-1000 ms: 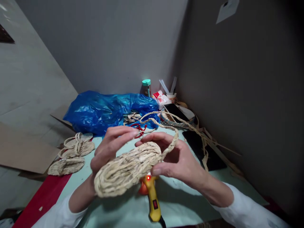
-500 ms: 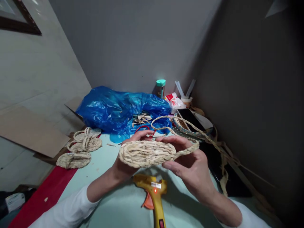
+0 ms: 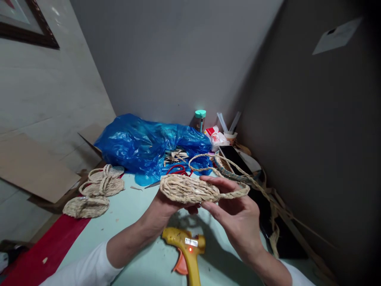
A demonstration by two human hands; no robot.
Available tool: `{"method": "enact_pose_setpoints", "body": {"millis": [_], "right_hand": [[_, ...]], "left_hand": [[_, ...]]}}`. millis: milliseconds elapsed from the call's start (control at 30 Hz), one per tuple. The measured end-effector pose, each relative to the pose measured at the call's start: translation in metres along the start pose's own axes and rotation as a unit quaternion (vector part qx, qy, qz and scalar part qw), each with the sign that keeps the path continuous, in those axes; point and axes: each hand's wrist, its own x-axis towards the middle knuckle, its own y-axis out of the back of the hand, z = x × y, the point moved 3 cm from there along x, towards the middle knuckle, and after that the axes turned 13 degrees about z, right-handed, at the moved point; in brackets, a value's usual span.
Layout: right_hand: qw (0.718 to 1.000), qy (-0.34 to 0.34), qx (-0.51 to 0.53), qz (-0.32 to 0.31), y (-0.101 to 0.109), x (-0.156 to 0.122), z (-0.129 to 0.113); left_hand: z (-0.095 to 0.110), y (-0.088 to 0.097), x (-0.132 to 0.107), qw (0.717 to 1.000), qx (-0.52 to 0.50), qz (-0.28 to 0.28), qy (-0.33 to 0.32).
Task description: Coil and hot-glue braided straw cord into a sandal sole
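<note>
Between my hands, above the table, is an oval coil of braided straw (image 3: 189, 189), its flat face turned toward me. My left hand (image 3: 166, 208) supports it from below and behind on the left, with most of its fingers hidden. My right hand (image 3: 235, 208) pinches its right end, thumb in front and fingers on top. From that end the loose braid (image 3: 236, 194) loops over my right hand and trails off to the right. A yellow glue gun (image 3: 186, 246) with an orange trigger and a lit red light lies on the table below.
Several small woven straw slippers (image 3: 102, 186) stand at the left. Behind are a blue plastic bag (image 3: 131, 143), red-handled scissors (image 3: 178, 171) and a jar with a teal lid (image 3: 200, 119). A cup holding clear sticks (image 3: 230, 137) and a dark tablet-like object (image 3: 235, 159) are back right.
My left hand has shifted from behind the coil's left end to beneath it. The coil has tilted slightly, and the view has moved a little.
</note>
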Motion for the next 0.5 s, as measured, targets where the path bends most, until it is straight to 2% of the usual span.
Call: {"method": "enact_pose_setpoints", "body": {"millis": [100, 200, 267, 367, 500], "right_hand": [[1.0, 0.019, -0.008, 0.017, 0.007, 0.006, -0.002], [0.997, 0.031, 0.005, 0.072, 0.018, 0.016, -0.002], [0.994, 0.046, 0.001, 0.101, 0.024, 0.021, 0.0], [0.994, 0.06, -0.017, 0.095, 0.025, 0.022, 0.004], [0.995, 0.058, -0.027, 0.072, 0.021, 0.014, 0.007]], "left_hand": [[0.0, -0.007, -0.003, 0.997, -0.027, -0.035, 0.056], [-0.002, -0.001, -0.004, 0.996, -0.007, -0.03, 0.084], [-0.001, 0.01, -0.002, 0.997, 0.021, 0.016, 0.068], [0.007, 0.031, 0.007, 0.994, 0.038, 0.105, 0.009], [0.023, 0.049, 0.019, 0.986, 0.04, 0.161, -0.036]]}}
